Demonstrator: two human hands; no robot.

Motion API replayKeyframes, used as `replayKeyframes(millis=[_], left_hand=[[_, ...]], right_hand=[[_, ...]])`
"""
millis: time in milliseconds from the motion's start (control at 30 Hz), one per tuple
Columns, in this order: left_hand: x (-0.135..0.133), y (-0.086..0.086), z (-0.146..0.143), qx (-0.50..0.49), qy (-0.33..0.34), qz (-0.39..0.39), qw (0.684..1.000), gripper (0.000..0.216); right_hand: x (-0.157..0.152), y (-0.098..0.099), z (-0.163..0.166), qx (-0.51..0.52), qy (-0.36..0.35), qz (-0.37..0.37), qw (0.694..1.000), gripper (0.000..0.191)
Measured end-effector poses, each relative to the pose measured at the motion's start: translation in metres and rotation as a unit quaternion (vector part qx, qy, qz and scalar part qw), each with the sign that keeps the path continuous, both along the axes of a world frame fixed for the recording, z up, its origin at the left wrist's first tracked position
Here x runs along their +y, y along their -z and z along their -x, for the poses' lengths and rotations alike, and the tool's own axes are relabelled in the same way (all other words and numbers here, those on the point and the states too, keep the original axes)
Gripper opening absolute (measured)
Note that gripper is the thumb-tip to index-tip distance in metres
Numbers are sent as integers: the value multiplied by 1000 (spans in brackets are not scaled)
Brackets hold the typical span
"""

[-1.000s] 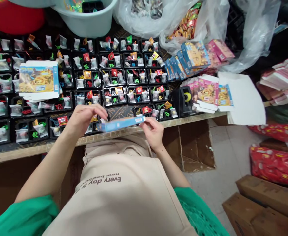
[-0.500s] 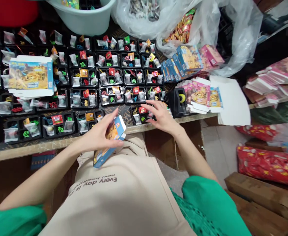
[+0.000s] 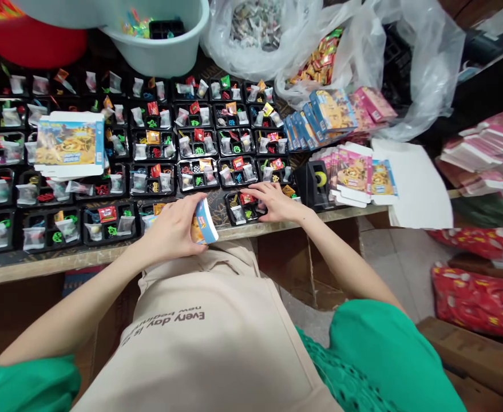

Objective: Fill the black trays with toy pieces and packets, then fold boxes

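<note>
My left hand (image 3: 174, 230) is closed around a small blue and yellow printed carton (image 3: 204, 222), held upright at the near edge of the table. My right hand (image 3: 277, 201) rests on a black compartment tray (image 3: 241, 209) filled with small packets, its fingers curled over the tray's right side. Whether those fingers grip the tray I cannot tell. Many more black trays (image 3: 197, 171) with packets and coloured bits lie in rows across the table.
A tape dispenser (image 3: 317, 182) and a stack of flat pink cartons (image 3: 354, 170) sit to the right. Upright blue cartons (image 3: 315, 117), clear plastic bags (image 3: 363, 51), a pale tub (image 3: 157, 34) and a flat blue carton stack (image 3: 70, 143) lie beyond. Red packages (image 3: 478, 292) lie on the floor.
My right hand let go of the blue carton and moved forward onto the nearest tray. My left hand turned the carton from flat to upright and kept it.
</note>
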State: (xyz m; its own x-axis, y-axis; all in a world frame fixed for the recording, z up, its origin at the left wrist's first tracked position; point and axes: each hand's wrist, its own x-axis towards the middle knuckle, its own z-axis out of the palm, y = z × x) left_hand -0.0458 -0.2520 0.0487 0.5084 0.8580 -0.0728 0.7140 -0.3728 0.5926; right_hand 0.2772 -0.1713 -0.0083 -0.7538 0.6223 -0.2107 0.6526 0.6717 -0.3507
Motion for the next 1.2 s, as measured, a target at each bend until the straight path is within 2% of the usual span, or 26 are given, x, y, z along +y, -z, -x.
replayKeyframes(millis=[133,300,400,600,800,867,967,1100,1133,1200], left_hand=[[0,3,-7,-23,-31,-53,998,95],[2,4,-16,-31,-36,-58,997,103],[5,5,-20,-40,-44,-67,996,106],[12,6,-23,-64,-63,-79,993,112],[15,9,-32,-68,0,-81,994,106],[17,12,-34,-65,-8,-93,993,102],[21,17,-34,-70,-43,-113,990,99],[23,22,-37,-63,-60,-120,989,98],[23,23,-39,-61,-59,-119,989,97],[23,23,-44,-65,-56,-115,990,96]], right_hand=[[-5,-23,5,52,25,-34,998,86],[-7,-61,15,98,35,-77,992,83],[-8,-75,20,106,31,-89,990,83],[-16,-83,32,100,10,-79,992,80],[-24,-82,46,127,-13,-44,991,77],[-24,-77,46,161,13,-27,987,80],[-25,-61,46,273,128,5,954,79],[-35,-33,57,434,313,64,842,53],[-38,-28,61,454,338,71,821,48],[-45,-22,70,467,345,86,809,39]])
